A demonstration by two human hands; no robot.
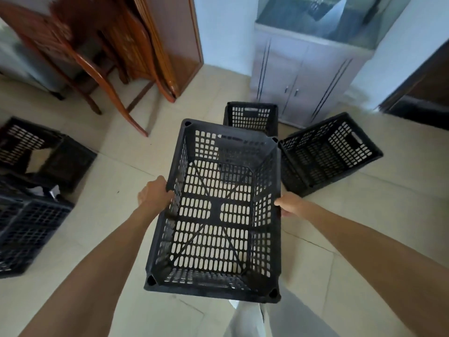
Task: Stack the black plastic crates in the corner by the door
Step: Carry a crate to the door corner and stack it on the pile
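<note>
I hold a black slotted plastic crate (216, 210) above the floor, its open top facing me. My left hand (155, 193) grips its left long rim and my right hand (289, 205) grips its right long rim. Beyond it, a second black crate (251, 115) stands upright against the cabinet. A third crate (328, 152) lies tipped on its side to the right. At the left edge, two more black crates (31, 147) (26, 229) sit on the floor, one overturned.
A grey metal cabinet (298, 76) with a glass tank on top stands at the back. Wooden chairs (97, 64) and a wooden panel lean at the back left. A dark doorway (422, 88) opens at the right. The floor is beige tile (364, 215).
</note>
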